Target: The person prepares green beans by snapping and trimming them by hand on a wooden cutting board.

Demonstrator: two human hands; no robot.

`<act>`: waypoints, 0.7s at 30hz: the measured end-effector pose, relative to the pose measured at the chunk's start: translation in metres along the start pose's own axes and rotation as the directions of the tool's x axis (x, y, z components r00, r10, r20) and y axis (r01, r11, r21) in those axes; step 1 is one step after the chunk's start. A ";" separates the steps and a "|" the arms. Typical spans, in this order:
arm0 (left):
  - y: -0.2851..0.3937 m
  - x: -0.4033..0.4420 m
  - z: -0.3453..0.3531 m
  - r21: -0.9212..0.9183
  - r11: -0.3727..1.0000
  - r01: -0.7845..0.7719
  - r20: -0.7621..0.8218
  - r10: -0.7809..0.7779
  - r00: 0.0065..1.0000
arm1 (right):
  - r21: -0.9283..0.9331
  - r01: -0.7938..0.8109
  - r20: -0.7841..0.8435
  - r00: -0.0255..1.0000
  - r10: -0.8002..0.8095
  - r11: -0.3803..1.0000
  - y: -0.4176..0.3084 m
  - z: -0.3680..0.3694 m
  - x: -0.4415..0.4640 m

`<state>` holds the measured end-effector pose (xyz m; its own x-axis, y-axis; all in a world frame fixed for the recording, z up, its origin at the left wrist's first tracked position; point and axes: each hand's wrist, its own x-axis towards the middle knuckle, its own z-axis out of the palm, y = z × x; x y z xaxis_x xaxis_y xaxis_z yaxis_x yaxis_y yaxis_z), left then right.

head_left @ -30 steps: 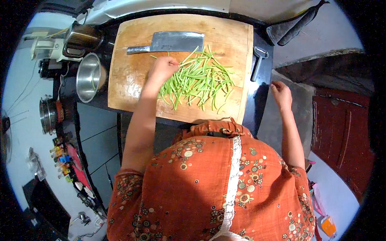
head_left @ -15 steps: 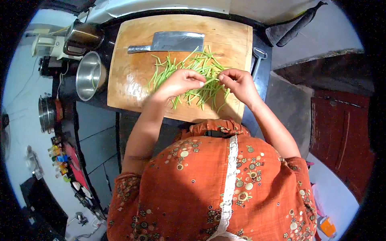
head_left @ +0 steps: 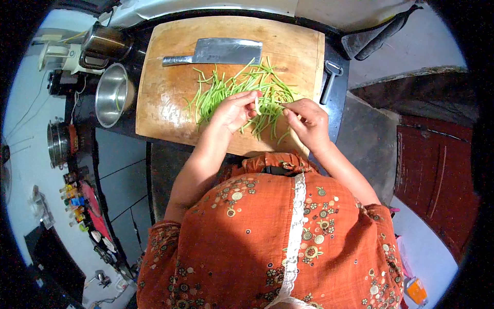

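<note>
A stem (head_left: 257, 106) was pinched by the left hand (head_left: 234, 112), over the board (head_left: 164, 105). The right hand (head_left: 307, 121) was held near it, finger and thumb close together; whether anything was gripped there could not be told. Green stems (head_left: 215, 93) were spread on the board, near the knife (head_left: 229, 51).

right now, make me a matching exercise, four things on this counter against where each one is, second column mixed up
Things
1. cleaver
2. metal bowl
3. peeler
4. green stems

Places
A. on the dark counter, right of the wooden board
B. heaped loosely mid-board
C. flat on the board's far side
D. left of the board

Pairs: 1-C, 2-D, 3-A, 4-B
</note>
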<state>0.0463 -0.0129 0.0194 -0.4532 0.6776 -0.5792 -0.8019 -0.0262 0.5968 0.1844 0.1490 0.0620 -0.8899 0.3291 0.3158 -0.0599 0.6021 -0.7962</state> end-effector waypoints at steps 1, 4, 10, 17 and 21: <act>0.003 0.001 -0.007 -0.011 1.000 -0.014 -0.004 0.014 1.000 | 0.034 -0.071 0.009 0.997 0.070 0.997 0.003 -0.003 -0.001; 0.012 0.000 -0.018 0.050 0.993 -0.110 -0.120 0.116 0.986 | 0.288 -0.296 0.028 0.953 0.301 0.911 0.020 -0.005 -0.007; 0.010 0.001 -0.025 0.819 0.554 -0.153 -0.198 0.522 0.830 | 0.631 -0.668 0.374 0.707 0.601 0.394 0.020 -0.011 0.001; 0.001 -0.022 0.039 0.665 0.566 -0.487 0.110 0.570 0.814 | 0.689 -0.715 0.664 0.558 0.497 -0.118 0.015 0.004 0.004; -0.003 -0.023 0.049 0.606 0.532 -0.592 0.221 0.602 0.767 | 0.642 -0.757 0.718 0.535 0.446 -0.125 0.008 0.010 0.003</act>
<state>0.0779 0.0078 0.0578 -0.7447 0.6664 0.0373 0.0772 0.0305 0.9965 0.1766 0.1480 0.0515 -0.8270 -0.0772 -0.5569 0.3909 -0.7909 -0.4709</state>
